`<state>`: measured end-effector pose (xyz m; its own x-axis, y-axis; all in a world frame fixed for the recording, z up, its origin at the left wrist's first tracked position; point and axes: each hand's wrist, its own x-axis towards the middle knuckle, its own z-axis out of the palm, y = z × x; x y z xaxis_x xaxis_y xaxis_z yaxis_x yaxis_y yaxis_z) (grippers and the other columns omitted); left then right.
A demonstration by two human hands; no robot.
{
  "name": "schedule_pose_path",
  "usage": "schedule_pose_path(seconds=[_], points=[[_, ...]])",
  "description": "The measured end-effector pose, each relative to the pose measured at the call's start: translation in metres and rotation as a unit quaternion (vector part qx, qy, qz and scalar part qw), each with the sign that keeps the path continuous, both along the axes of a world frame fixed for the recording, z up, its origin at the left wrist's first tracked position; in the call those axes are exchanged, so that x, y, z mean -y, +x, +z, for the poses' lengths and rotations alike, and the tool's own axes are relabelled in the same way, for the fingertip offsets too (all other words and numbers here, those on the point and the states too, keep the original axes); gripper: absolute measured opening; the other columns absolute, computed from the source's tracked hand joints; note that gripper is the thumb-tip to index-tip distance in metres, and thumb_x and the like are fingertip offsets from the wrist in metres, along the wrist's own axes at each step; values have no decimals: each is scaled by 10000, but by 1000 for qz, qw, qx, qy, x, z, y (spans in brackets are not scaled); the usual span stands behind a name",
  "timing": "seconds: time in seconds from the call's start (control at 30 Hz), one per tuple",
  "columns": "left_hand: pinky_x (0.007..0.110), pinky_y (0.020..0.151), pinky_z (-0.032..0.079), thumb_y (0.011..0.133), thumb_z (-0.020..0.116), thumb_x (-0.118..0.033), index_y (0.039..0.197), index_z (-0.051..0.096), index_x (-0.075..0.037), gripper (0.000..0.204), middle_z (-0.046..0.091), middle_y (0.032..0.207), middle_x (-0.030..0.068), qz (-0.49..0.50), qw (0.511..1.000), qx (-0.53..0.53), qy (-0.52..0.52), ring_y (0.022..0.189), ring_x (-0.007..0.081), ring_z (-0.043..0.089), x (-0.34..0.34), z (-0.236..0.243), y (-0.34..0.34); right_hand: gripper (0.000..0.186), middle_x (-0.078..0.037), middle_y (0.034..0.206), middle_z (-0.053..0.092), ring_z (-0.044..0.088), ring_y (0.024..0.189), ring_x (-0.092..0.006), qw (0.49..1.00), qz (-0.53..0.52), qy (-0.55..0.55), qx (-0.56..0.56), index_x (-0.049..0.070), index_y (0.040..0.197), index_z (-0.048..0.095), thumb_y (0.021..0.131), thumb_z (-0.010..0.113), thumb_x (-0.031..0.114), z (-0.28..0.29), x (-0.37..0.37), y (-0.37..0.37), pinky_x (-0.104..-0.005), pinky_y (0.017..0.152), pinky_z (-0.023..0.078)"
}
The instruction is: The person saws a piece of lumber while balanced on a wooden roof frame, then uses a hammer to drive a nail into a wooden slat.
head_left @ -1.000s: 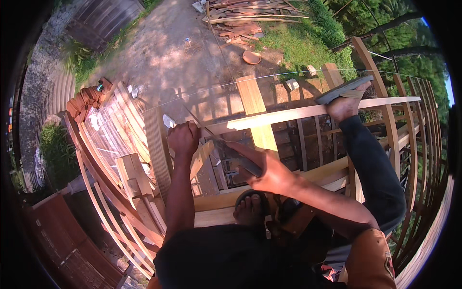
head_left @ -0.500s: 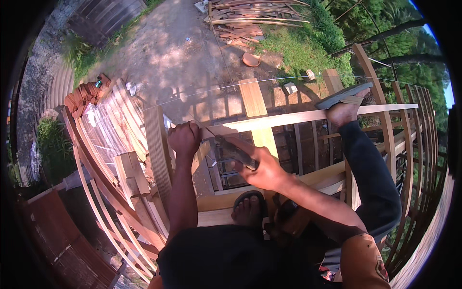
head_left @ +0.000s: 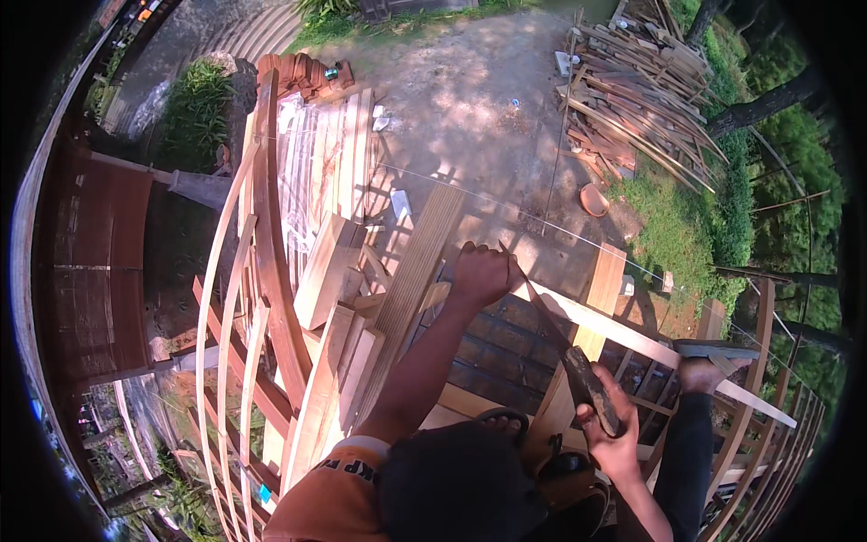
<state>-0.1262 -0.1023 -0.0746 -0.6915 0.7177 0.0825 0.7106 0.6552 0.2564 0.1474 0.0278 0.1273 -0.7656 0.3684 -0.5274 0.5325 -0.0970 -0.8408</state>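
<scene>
With twelve o'clock at the top of the view, a pale wooden strip (head_left: 628, 332) runs from near the middle out toward four o'clock. A saw (head_left: 580, 370) lies across its left end, tip toward eleven o'clock and handle toward five. The left hand (head_left: 485, 274) is closed in a fist at that end, seemingly around the wood, though the curled fingers hide it. The right hand (head_left: 619, 443), between four and five o'clock, is wrapped around the saw handle.

As for progress, the strip looks set and steadied, and the saw is in place. No loose offcut shows, so the end does not look parted; fist and blade cover the meeting spot, so how deep any cut goes cannot be told.

Near four o'clock, a foot (head_left: 700, 372) in a sandal (head_left: 718, 349) meets the strip; the exact contact is hidden. A wide board (head_left: 607, 275) crosses the strip, its upper end toward one o'clock. At the fist's nine o'clock stands a thick plank (head_left: 424, 257). Beyond the strip, a thin string (head_left: 542, 221) slants past; farther out, a clay bowl (head_left: 593, 200) sits at two, a timber pile (head_left: 632, 99) between one and two, and reddish tiles (head_left: 302, 77) at eleven.
</scene>
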Motion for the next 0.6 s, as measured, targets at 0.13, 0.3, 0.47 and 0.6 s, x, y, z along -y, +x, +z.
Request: schedule_pose_path(seconds=[0.13, 0.3, 0.47, 0.6], points=[[455, 734, 466, 894, 517, -327, 687, 698, -113, 348, 697, 699, 106, -17, 1000, 15, -15, 693, 269, 677, -5, -2, 2, 503, -171, 1228, 668, 611, 1113, -183, 990, 56, 126, -39, 8, 1412, 511, 949, 664, 131, -62, 8, -78, -321, 992, 458], [454, 749, 473, 922, 492, -312, 674, 694, -106, 381, 696, 690, 107, -19, 999, 19, -40, 670, 268, 667, 5, -3, 1, 571, -149, 1242, 681, 650, 1116, -196, 994, 63, 84, -27, -47, 1417, 484, 982, 668, 274, 40, -4, 14, -325, 1020, 457], [438, 756, 476, 917, 491, -279, 652, 697, -98, 381, 679, 643, 99, -6, 1000, 8, 7, 634, 262, 656, 1, -2, 3, 621, -137, 1234, 684, 639, 1120, -184, 998, 10, 60, -11, -76, 1412, 480, 977, 679, 321, 74, -18, 57, -326, 1030, 448], [443, 654, 486, 914, 512, -263, 621, 663, -119, 360, 686, 651, 91, -70, 997, -38, 12, 590, 274, 655, -18, -9, 4, 485, -124, 1154, 700, 611, 1008, -145, 991, 46, 118, -46, 13, 1413, 527, 954, 651, 107, -37, -17, -38, -272, 946, 461]])
